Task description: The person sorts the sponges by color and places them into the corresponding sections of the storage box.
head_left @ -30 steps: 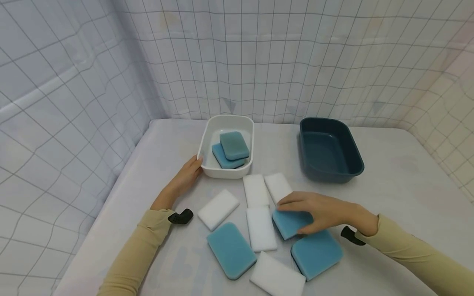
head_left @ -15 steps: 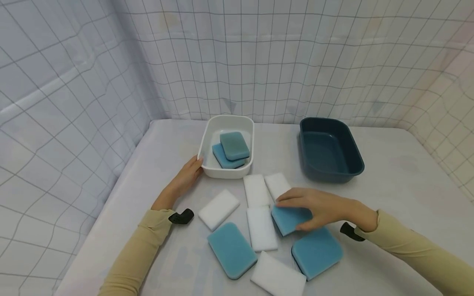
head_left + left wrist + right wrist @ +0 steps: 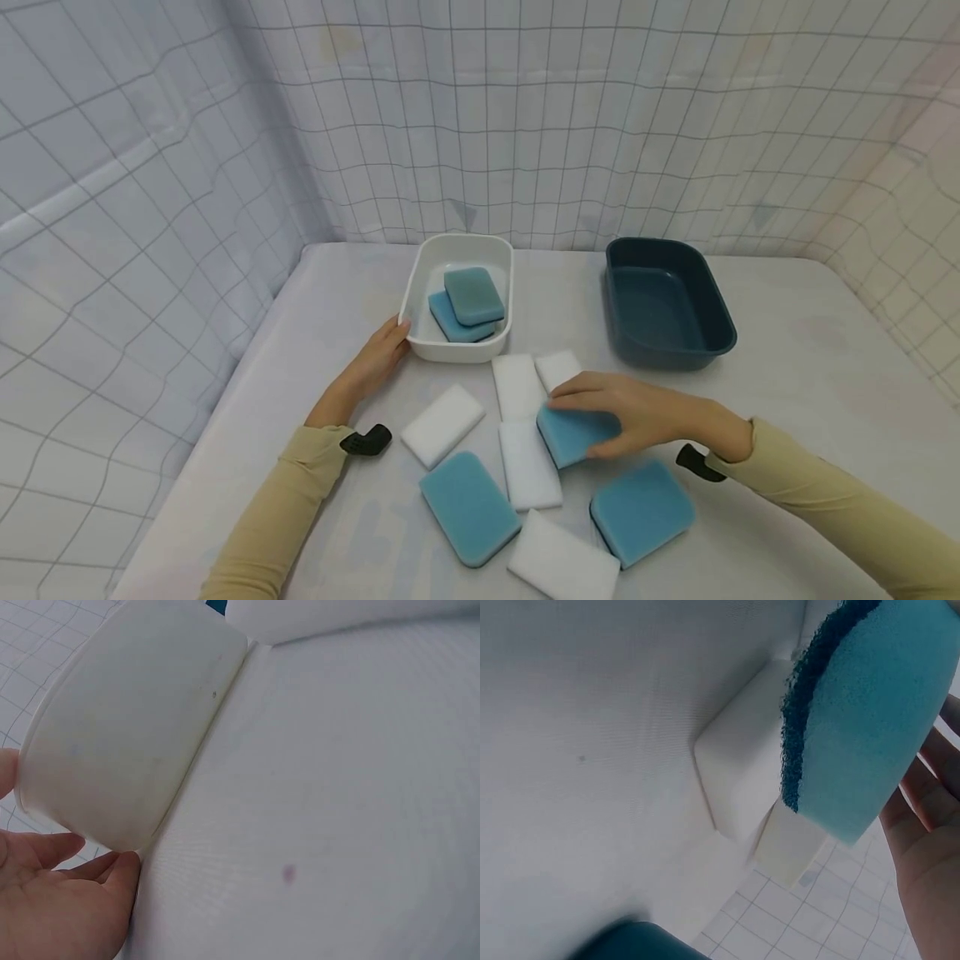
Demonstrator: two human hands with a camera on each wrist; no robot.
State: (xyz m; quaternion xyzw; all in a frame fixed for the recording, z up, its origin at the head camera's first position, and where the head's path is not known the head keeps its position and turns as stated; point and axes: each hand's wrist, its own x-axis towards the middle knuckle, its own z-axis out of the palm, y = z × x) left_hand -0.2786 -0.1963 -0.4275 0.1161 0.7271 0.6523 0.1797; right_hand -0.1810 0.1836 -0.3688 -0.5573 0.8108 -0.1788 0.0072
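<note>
- Left hand grips the white bin by its near-left corner, near the table's far edge!
- Right hand pinches a blue sponge clear of the table!

The back wall spans the top in rippled white cloth with thin grey grid lines; the left wall carries the same grid down the left edge — bluer in tone — and the right wall looks warmer (faintly pink at upper right). A pale table spreads below.
</note>
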